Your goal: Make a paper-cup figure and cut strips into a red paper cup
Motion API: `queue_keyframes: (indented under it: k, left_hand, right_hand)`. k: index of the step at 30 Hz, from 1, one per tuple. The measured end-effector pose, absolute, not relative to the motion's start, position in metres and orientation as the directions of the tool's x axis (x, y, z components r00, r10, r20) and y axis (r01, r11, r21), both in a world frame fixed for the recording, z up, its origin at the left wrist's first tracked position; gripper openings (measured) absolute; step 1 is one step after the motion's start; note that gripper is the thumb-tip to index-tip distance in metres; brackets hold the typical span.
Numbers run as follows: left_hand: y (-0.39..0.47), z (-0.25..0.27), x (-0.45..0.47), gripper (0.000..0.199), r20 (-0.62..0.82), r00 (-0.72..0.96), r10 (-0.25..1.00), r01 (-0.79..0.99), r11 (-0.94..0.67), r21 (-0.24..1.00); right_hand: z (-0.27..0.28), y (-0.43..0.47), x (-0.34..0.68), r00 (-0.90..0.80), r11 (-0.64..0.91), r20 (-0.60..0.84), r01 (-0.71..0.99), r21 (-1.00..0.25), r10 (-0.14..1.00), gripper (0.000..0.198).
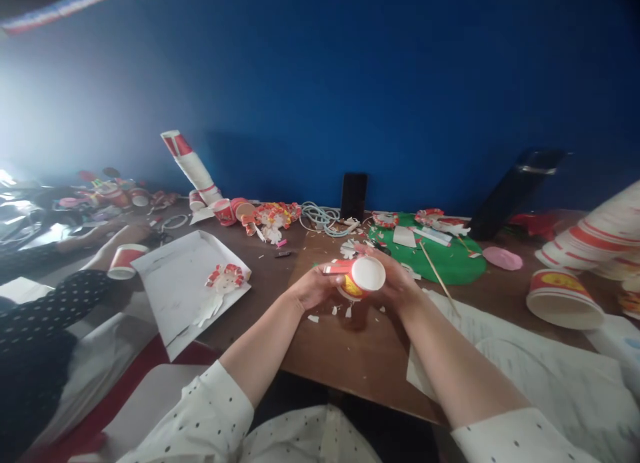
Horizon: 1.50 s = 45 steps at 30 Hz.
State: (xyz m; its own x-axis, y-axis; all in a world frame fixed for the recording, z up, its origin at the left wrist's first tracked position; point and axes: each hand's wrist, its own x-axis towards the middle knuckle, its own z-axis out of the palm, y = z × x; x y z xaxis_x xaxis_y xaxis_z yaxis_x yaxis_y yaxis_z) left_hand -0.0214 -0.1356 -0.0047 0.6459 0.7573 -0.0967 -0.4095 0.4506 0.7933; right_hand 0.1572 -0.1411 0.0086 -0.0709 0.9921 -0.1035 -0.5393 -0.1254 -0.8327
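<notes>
Above the brown table I hold a red, yellow and white paper cup [353, 288] in both hands, its round white end tilted up toward me. A red-and-white strip juts from its left side, next to my left thumb. My left hand [316, 287] is closed on the left side of the cup. Around its right and far side curls my right hand [395, 276], its fingers partly hidden behind the cup. Small white paper scraps [313, 318] lie on the table just below. Beyond my hands is a white cut-paper piece [349, 248].
A green sheet [463, 266] bears paper pieces and a thin stick [439, 276]. Stacked cups [600, 226] and a single cup [565, 300] stand at right. A black phone [354, 195] leans against the wall. At left, another person's hand [117, 243] is near a cup [126, 260].
</notes>
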Motion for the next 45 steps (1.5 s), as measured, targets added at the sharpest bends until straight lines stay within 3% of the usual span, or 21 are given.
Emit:
queue_keyframes:
  k: [3,10,12,15,18,22,25,29,32,37,41,45]
  left_hand:
    - [-0.144,-0.003,-0.024,0.048,-0.073,0.545,0.835,-0.550,0.422,0.720]
    - [-0.128,-0.013,-0.022,0.030,-0.146,0.230,0.962,-0.787,0.272,0.554]
    - [-0.122,-0.015,-0.021,0.029,-0.183,0.151,0.971,-0.813,0.228,0.536]
    - [-0.116,-0.020,-0.020,0.028,-0.263,0.076,0.962,-0.830,0.207,0.517]
    - [-0.114,-0.025,-0.019,0.026,-0.263,0.068,0.962,-0.822,0.204,0.532]
    - [-0.116,-0.025,-0.018,0.022,-0.202,0.070,0.977,-0.815,0.173,0.552]
    - [-0.118,-0.021,-0.017,0.021,-0.210,0.072,0.975,-0.813,0.179,0.554]
    - [-0.120,-0.019,-0.015,0.019,-0.218,0.103,0.970,-0.801,0.211,0.560]
    - [-0.121,-0.021,-0.014,0.020,-0.206,0.131,0.970,-0.795,0.227,0.562]
    - [-0.123,-0.021,-0.010,0.024,-0.230,0.164,0.959,-0.782,0.268,0.562]
    - [-0.125,-0.022,-0.009,0.029,-0.250,0.190,0.949,-0.764,0.303,0.570]
    - [-0.125,-0.025,-0.011,0.032,-0.199,0.206,0.958,-0.760,0.285,0.585]
  right_hand:
    - [0.007,-0.144,0.153,-0.262,-0.282,-0.147,-0.610,-0.740,0.954,0.040]
    - [-0.009,-0.134,0.146,-0.241,-0.338,-0.239,-0.590,-0.733,0.941,0.030]
    - [-0.011,-0.132,0.145,-0.213,-0.381,-0.316,-0.509,-0.772,0.924,0.030]
    - [-0.013,-0.135,0.143,-0.206,-0.428,-0.385,-0.242,-0.871,0.900,0.033]
    - [-0.018,-0.138,0.136,-0.214,-0.296,-0.292,0.010,-0.955,0.932,0.028]
    - [-0.027,-0.139,0.128,-0.064,-0.033,-0.053,0.270,-0.962,0.997,0.022]
    - [-0.028,-0.139,0.128,-0.021,-0.009,-0.016,0.315,-0.949,1.000,0.028]
    - [-0.025,-0.139,0.130,-0.093,-0.016,-0.048,0.322,-0.947,0.995,0.033]
    - [-0.023,-0.139,0.130,-0.087,-0.028,-0.051,0.253,-0.967,0.995,0.035]
    - [-0.018,-0.137,0.129,-0.023,-0.155,-0.153,-0.164,-0.974,0.988,0.031]
    - [-0.011,-0.137,0.130,-0.033,-0.302,-0.317,-0.418,-0.857,0.948,0.021]
    - [-0.006,-0.136,0.132,-0.167,-0.465,-0.455,-0.557,-0.688,0.874,0.018]
